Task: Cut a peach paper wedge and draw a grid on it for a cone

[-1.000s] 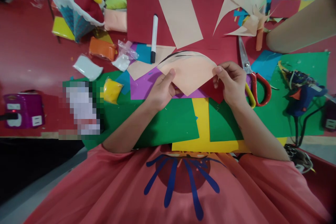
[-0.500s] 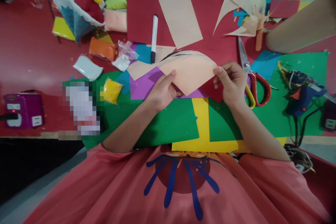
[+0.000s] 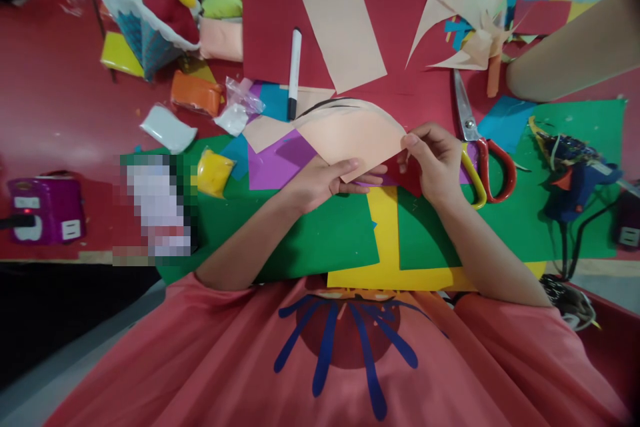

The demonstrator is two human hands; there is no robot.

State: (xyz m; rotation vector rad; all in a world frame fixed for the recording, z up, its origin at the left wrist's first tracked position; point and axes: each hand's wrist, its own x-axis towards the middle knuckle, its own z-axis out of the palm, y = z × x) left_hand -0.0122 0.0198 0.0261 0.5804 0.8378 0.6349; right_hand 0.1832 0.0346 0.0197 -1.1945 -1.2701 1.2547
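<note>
In the head view, a person holds a fan-shaped peach piece (image 3: 360, 133) in both bare hands, up in front of the chest and over the table. Its round edge faces away from the person and its sharp tip points back toward the shirt (image 3: 320, 360). Along the round edge there seem to be a few thin layers, with a dark line between them.

The left hand (image 3: 320, 180) pinches the piece near the tip, with the thumb flat on top and the other fingers stretched out below. The right hand (image 3: 436, 163) pinches the right corner between thumb and finger, and its other fingers curl in.

To hold it well, a soft pinch looks best, because thin stuff like this could bend or get a crease. It should help to keep the layers' edges even and both hands steady, so nothing slips or twists. The left corner has no fingers on it, so it may flop if the tip is let go.

Under the piece lie a purple sheet (image 3: 273, 163) and a green sheet (image 3: 315, 233). Scissors (image 3: 469, 124) lie just beside the right hand, so that elbow and wrist should take care not to bump them. A marker (image 3: 295, 70) lies beyond the left hand.
</note>
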